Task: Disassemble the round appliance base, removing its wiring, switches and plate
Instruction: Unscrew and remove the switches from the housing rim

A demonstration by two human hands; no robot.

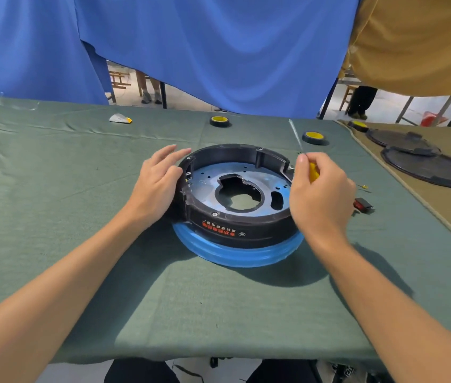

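The round appliance base [235, 228], black with a blue lower ring and red lettering, sits in the middle of the green cloth. Inside it lies a bluish metal plate [207, 183] with a large central cut-out. My left hand [158, 183] rests against the base's left wall with its fingers straight. My right hand [321, 194] grips a screwdriver [313, 172] by its yellow handle at the base's right rim; the thin shaft points up and away from me. The tip of the screwdriver is blurred.
A red and black switch [362, 205] and a small wire end [364, 186] lie right of the base. Yellow-topped black tape rolls [313, 137] [219, 120] sit behind it. Two black round covers [426, 167] lie on the tan cloth at the right. Blue curtains hang behind.
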